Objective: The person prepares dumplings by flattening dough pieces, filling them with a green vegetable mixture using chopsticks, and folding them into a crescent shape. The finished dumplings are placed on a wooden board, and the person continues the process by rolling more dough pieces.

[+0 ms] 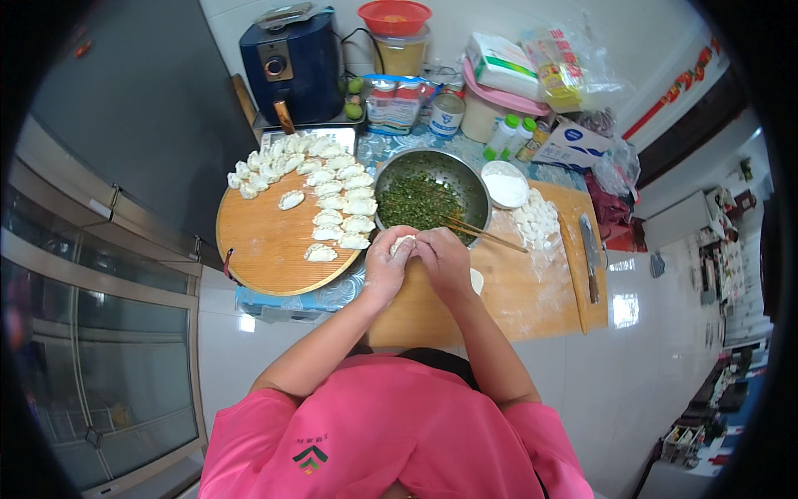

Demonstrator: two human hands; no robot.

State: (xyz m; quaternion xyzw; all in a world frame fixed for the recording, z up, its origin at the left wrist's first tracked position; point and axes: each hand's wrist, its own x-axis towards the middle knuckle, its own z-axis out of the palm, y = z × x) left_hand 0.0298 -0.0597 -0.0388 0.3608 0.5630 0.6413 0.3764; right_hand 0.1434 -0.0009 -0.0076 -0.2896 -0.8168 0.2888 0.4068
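Between my fingers is a white dough dumpling (404, 244), mostly covered by them. My left hand (385, 262) grips it from one side and my right hand (444, 254) pinches its edge from the other. Both hands are just in front of a steel bowl (479, 187) of chopped green filling (418, 199), with wooden chopsticks (492, 237) leaning over its rim. To the left, a round bamboo tray (262, 249) carries rows of pleated dumplings (358, 207). A pale dough wrapper (476, 281) on the wooden board (424, 318) is partly hidden by my right wrist.
A flour bowl (504, 186), a heap of floured dough pieces (537, 219), a rolling pin (573, 274) and a knife (588, 243) are on the right. Behind stand an air fryer (293, 68), a can (446, 116), green-capped bottles (508, 134) and a pink-lidded tub (489, 112).
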